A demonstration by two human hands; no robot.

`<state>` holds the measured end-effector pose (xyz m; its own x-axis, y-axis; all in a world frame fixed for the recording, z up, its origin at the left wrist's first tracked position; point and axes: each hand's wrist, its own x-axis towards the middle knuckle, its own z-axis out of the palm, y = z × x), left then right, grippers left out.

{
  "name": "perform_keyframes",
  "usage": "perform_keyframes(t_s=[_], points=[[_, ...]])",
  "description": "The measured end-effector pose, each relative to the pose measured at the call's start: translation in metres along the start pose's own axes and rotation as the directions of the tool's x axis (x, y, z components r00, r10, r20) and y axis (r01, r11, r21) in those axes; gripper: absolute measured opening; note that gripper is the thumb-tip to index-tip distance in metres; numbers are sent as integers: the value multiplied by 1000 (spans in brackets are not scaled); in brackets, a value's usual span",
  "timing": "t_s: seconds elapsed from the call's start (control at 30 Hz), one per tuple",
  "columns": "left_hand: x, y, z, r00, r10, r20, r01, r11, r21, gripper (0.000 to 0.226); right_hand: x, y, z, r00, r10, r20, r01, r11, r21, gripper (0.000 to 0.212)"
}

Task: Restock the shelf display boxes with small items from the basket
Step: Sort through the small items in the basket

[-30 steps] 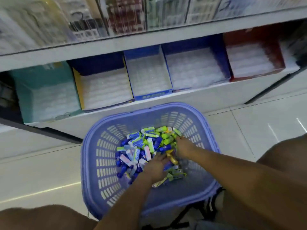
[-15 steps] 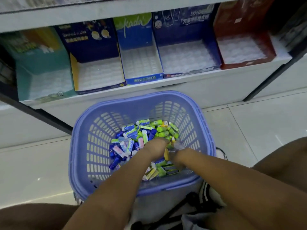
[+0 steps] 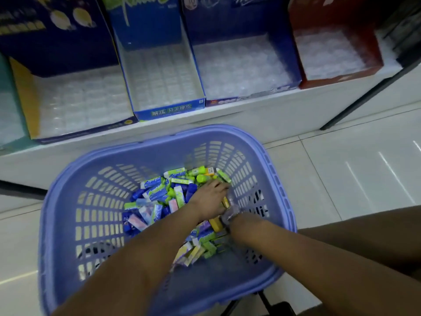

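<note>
Currently, the lavender plastic basket (image 3: pixel 68 224) stands on the pale tiled floor (image 3: pixel 341 169), directly in front of the white bottom shelf (image 3: pixel 262 119). A heap of small packaged items (image 3: pixel 159 197), in blue, green, white, pink and yellow wrappers, lies on the basket's bottom, running from the centre towards the far right corner.

Both forearms reach down into the basket. The left hand (image 3: pixel 208 199) lies palm down on the right side of the heap, with its fingers (image 3: pixel 219 185) pointing to the far right corner and touching the green packets there. Whether those fingers close on any item cannot be told. The right hand (image 3: pixel 231 214) sits just beside the left wrist, against the right-hand wall of the basket. It is smeared by motion blur, so its grasp cannot be determined either.

Five open display boxes stand in a row along the shelf's front edge:
- a teal box (image 3: pixel 5 106), cut off at the left border;
- a dark blue box with a yellow side panel (image 3: pixel 25 96);
- a narrow bright blue box (image 3: pixel 170 109) with printed characters on its front lip;
- a wide dark blue box (image 3: pixel 227 101);
- a red box (image 3: pixel 337 79) at the right end.

Each box shows a pale, ribbed clear lining inside. A black frame post (image 3: pixel 364 87) slants down past the shelf's right end.
</note>
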<state>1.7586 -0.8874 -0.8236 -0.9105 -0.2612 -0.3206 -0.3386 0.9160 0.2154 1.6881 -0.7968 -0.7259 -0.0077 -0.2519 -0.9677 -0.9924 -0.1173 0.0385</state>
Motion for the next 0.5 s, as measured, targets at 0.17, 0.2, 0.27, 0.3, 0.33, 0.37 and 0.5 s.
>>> perform_keyframes(t_s=[0.17,0.2,0.27,0.3,0.33,0.37,0.5], points=[[4,-3,-1,992,103,80,-109,991,81,41,-13,14,-10,970,25,-241,3,993,115,25],[5,-2,-4,988,115,103,-123,990,74,37,-13,19,-17,953,48,-298,-7,991,137,20],[6,3,-8,981,116,155,-126,990,55,31,-14,29,-31,925,54,-377,-4,991,132,17],[5,6,-11,976,111,188,-119,992,35,31,-13,33,-35,918,45,-394,1,993,116,17],[4,8,-13,967,106,231,-112,994,13,32,-12,35,-37,917,31,-398,8,995,97,18],[3,10,-15,955,101,279,-106,994,0,33,-9,36,-36,920,24,-392,10,996,83,22],[-5,12,-25,934,92,346,-93,996,-14,32,-1,36,-31,937,25,-349,-4,998,62,23]])
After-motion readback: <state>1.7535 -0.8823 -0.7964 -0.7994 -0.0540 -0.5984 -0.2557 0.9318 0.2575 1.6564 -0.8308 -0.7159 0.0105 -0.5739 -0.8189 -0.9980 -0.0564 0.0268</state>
